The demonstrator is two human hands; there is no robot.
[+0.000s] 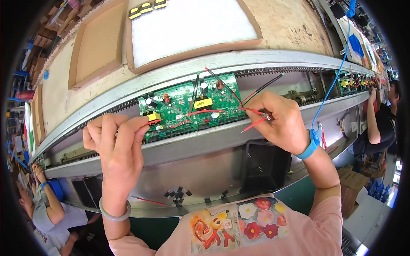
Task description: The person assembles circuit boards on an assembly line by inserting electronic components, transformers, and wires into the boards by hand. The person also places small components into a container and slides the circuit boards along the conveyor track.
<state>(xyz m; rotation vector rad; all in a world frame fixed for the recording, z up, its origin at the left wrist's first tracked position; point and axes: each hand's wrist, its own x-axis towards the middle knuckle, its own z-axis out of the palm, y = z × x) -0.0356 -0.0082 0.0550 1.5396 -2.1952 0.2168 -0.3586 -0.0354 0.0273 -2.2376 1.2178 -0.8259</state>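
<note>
A green circuit board (179,100) lies across the conveyor rails, with black-and-yellow transformers such as the middle one (203,103) on it. At the board's left end my left hand (119,136) is closed, thumb and forefinger pinching a red wire (155,121) beside another yellow transformer (151,115). My right hand (279,121) is closed around red wires (254,125) just past the board's right end; their tips stick out on both sides of the fingers. Black and red leads (262,88) rise from the board near that hand. What the inner fingers of either hand hold is hidden.
Beyond the rail stands a cardboard tray (192,52) with white foam and several transformers. Nearer me are a black bin (264,166), loose black parts (178,195) and a red wire (149,200). A blue cord (332,89) runs to my right wristband. Co-workers sit at both sides.
</note>
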